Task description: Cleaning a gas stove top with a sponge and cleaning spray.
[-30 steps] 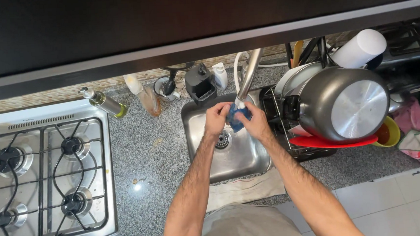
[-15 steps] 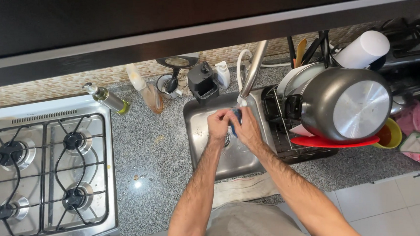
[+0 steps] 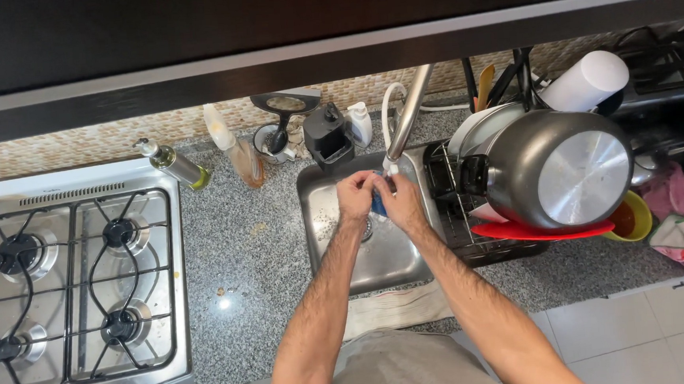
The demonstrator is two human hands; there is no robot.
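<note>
In the head view I see both hands at frame centre, over the stainless steel sink basin (image 3: 337,240). My left hand (image 3: 356,197) and right hand (image 3: 403,204) press together around a small blue object (image 3: 377,202), just under the curved metal faucet (image 3: 409,117). A grey upturned pot (image 3: 562,170) sits in the black dish rack (image 3: 450,209) at right.

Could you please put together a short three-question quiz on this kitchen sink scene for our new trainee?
1. True or false: both hands are over the sink.
2. What colour is the small object between the left hand and right hand?
3. Where does the large grey pot rest: A) on the gas stove, B) in the dish rack, C) on the floor?

Key: 1 true; 2 blue; 3 B.
</note>
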